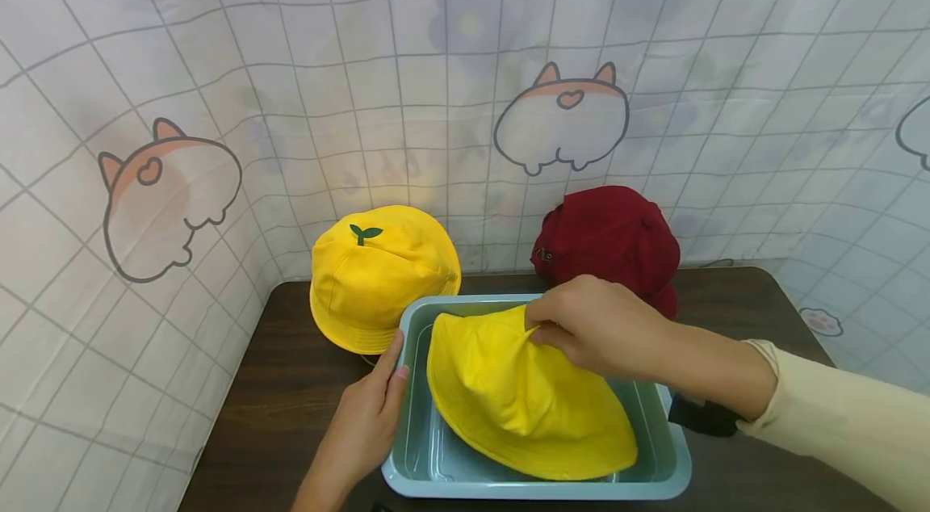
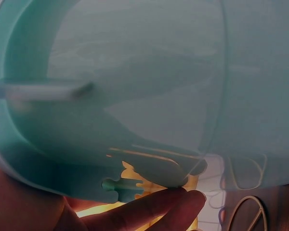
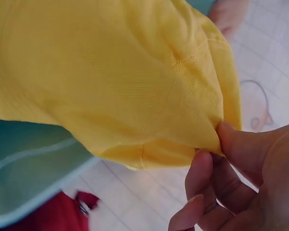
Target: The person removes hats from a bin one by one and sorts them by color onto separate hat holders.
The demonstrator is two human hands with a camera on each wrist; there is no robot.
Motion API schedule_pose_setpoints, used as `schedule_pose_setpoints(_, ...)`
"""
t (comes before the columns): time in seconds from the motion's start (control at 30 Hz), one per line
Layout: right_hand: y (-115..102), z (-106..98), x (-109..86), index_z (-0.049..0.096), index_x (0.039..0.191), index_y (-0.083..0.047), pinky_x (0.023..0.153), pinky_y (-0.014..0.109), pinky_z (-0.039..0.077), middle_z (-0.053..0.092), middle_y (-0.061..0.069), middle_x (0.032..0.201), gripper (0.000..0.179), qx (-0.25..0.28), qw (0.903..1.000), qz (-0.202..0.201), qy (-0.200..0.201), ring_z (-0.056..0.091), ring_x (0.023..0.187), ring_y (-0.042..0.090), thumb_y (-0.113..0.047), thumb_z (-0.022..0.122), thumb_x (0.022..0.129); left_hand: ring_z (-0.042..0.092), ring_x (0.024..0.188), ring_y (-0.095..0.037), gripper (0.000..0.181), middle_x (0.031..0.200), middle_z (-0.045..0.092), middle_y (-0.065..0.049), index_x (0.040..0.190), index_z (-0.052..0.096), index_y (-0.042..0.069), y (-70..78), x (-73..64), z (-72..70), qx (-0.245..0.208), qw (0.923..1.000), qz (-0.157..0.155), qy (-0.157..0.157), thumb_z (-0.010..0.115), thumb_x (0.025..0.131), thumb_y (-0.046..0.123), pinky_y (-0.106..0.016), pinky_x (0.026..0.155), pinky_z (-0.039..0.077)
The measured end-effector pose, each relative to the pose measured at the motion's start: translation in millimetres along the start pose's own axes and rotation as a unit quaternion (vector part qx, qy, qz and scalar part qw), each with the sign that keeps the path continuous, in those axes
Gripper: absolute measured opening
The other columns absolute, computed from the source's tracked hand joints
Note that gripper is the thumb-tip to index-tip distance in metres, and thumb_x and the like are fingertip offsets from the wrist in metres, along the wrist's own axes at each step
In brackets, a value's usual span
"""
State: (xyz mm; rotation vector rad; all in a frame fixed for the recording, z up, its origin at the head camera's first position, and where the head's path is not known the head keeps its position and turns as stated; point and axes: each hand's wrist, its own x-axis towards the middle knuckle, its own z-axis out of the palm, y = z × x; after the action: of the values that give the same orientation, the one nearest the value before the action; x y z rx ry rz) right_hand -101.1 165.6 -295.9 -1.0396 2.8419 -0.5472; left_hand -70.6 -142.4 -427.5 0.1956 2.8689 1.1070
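Inside a light blue plastic tray (image 1: 538, 489) lies a yellow bucket hat (image 1: 508, 391), slanted, its wide brim toward the front. My right hand (image 1: 599, 326) pinches a fold of this hat's cloth between thumb and fingers (image 3: 202, 168), drawing it up into a peak at the tray's back edge. At the tray's left side, my left hand (image 1: 361, 415) holds the rim, thumb on top and fingers (image 2: 149, 207) along the outer wall. In the left wrist view the tray wall (image 2: 135, 96) fills most of the picture.
Behind the tray on the left sits another yellow hat (image 1: 385, 270) with a green sprout on it. A dark red cap (image 1: 613, 241) stands at the back right, close to the patterned curtain (image 1: 436, 132). All rest on a dark wooden table (image 1: 291, 383).
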Motion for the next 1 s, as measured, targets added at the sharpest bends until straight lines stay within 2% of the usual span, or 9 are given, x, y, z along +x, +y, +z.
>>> schedule_pose_setpoints(0.23, -6, -38, 11.4, 0.074, 0.093, -0.023, 0.073, 0.021, 0.058, 0.070, -0.013, 0.085, 0.009, -0.018, 0.9992, -0.036, 0.000, 0.058, 0.074, 0.004, -0.017, 0.080, 0.090, 0.059, 0.131, -0.032, 0.053, 0.152, 0.053, -0.014, 0.163, 0.027, 0.026, 0.3, 0.7, -0.1, 0.001, 1.0000, 0.001, -0.005, 0.041, 0.112, 0.032, -0.057, 0.107, 0.047)
schedule_pose_setpoints(0.4, -13, -62, 23.2, 0.077, 0.095, -0.021, 0.073, 0.022, 0.058, 0.073, -0.010, 0.087, 0.007, -0.017, 0.9984, -0.051, 0.015, 0.060, 0.073, 0.007, -0.016, 0.078, 0.091, 0.060, 0.130, -0.031, 0.053, 0.150, 0.055, -0.013, 0.163, 0.027, 0.026, -0.6, 0.6, -0.4, 0.001, 0.9999, 0.008, -0.011, 0.039, 0.112, 0.034, -0.057, 0.106, 0.048)
schedule_pose_setpoints(0.47, -16, -71, 28.9, 0.078, 0.096, -0.020, 0.072, 0.022, 0.058, 0.073, -0.009, 0.088, 0.005, -0.022, 0.9979, -0.056, 0.024, 0.060, 0.072, 0.007, -0.017, 0.077, 0.092, 0.062, 0.126, -0.028, 0.051, 0.148, 0.057, -0.011, 0.162, 0.031, 0.026, -0.9, 0.4, -0.9, 0.000, 0.9999, 0.004, -0.014, 0.037, 0.112, 0.037, -0.055, 0.103, 0.051)
schedule_pose_setpoints(0.53, -19, -78, 35.1, 0.077, 0.094, -0.019, 0.070, 0.023, 0.057, 0.073, -0.008, 0.087, 0.003, -0.030, 0.9965, -0.068, 0.037, 0.060, 0.070, 0.007, -0.017, 0.075, 0.094, 0.065, 0.118, -0.022, 0.048, 0.143, 0.062, -0.008, 0.159, 0.038, 0.025, -1.1, 0.4, -1.5, 0.000, 0.9998, -0.005, -0.018, 0.036, 0.112, 0.038, -0.051, 0.098, 0.054)
schedule_pose_setpoints(0.6, -22, -84, 41.7, 0.076, 0.092, -0.018, 0.067, 0.023, 0.056, 0.073, -0.008, 0.085, 0.005, -0.032, 0.9947, -0.084, 0.049, 0.059, 0.068, 0.008, -0.016, 0.073, 0.095, 0.064, 0.103, -0.018, 0.044, 0.124, 0.069, -0.007, 0.152, 0.045, 0.022, -0.8, 0.6, -2.3, 0.000, 0.9995, -0.014, -0.027, 0.036, 0.112, 0.039, -0.043, 0.089, 0.054)
schedule_pose_setpoints(0.67, -26, -90, 49.5, 0.074, 0.090, -0.017, 0.066, 0.024, 0.054, 0.073, -0.008, 0.085, 0.008, -0.039, 0.9917, -0.105, 0.063, 0.059, 0.067, 0.008, -0.016, 0.071, 0.097, 0.059, 0.093, -0.017, 0.039, 0.108, 0.068, -0.005, 0.145, 0.050, 0.021, -0.5, 1.1, -2.8, 0.003, 0.9992, -0.021, -0.032, 0.037, 0.112, 0.037, -0.039, 0.082, 0.050)
schedule_pose_setpoints(0.77, -32, -98, 61.4, 0.075, 0.090, -0.016, 0.067, 0.025, 0.054, 0.075, -0.007, 0.087, 0.008, -0.051, 0.9873, -0.121, 0.090, 0.060, 0.069, 0.009, -0.017, 0.071, 0.098, 0.061, 0.094, -0.017, 0.036, 0.107, 0.068, -0.005, 0.143, 0.051, 0.020, 0.0, 1.0, -3.1, 0.005, 0.9993, -0.018, -0.034, 0.039, 0.112, 0.034, -0.041, 0.083, 0.053)
schedule_pose_setpoints(0.9, -39, -106, 77.8, 0.077, 0.094, -0.015, 0.069, 0.026, 0.054, 0.075, -0.005, 0.088, 0.009, -0.062, 0.9821, -0.126, 0.125, 0.061, 0.071, 0.012, -0.019, 0.070, 0.099, 0.067, 0.108, -0.020, 0.042, 0.130, 0.068, -0.011, 0.149, 0.049, 0.014, 0.7, -0.5, -3.1, 0.009, 0.9998, 0.003, -0.020, 0.041, 0.112, 0.032, -0.050, 0.093, 0.056)
schedule_pose_setpoints(1.0, -44, -110, 91.3, 0.077, 0.095, -0.016, 0.071, 0.027, 0.054, 0.075, -0.004, 0.090, 0.012, -0.066, 0.9803, -0.124, 0.139, 0.062, 0.074, 0.014, -0.020, 0.067, 0.100, 0.067, 0.103, -0.019, 0.047, 0.119, 0.071, -0.013, 0.155, 0.043, 0.011, 1.0, -1.1, -4.0, 0.007, 0.9997, 0.011, -0.018, 0.042, 0.112, 0.030, -0.049, 0.092, 0.056)
